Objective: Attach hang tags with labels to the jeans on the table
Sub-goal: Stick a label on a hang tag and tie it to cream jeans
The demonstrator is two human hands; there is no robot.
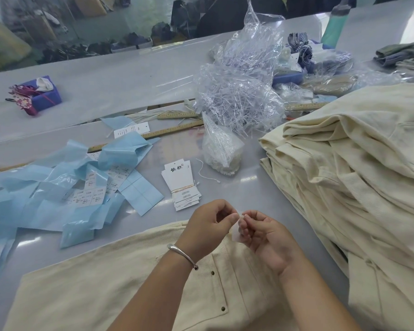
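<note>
- Jeans (120, 290), cream-coloured, lie flat on the grey table (237, 187) right under my 2 hands, rivets showing near the pocket.
- With my left hand (207, 225) I pinch thumb and fingertips closed at the top edge of a small white hang tag (236, 231).
- With my right hand (265, 237) I curl my fingers shut around that same tag from the other side.
- More tags sit in a banded stack (181, 185) just beyond my hands.
- Folded cream jeans are piled (356, 168) to my right.
</note>
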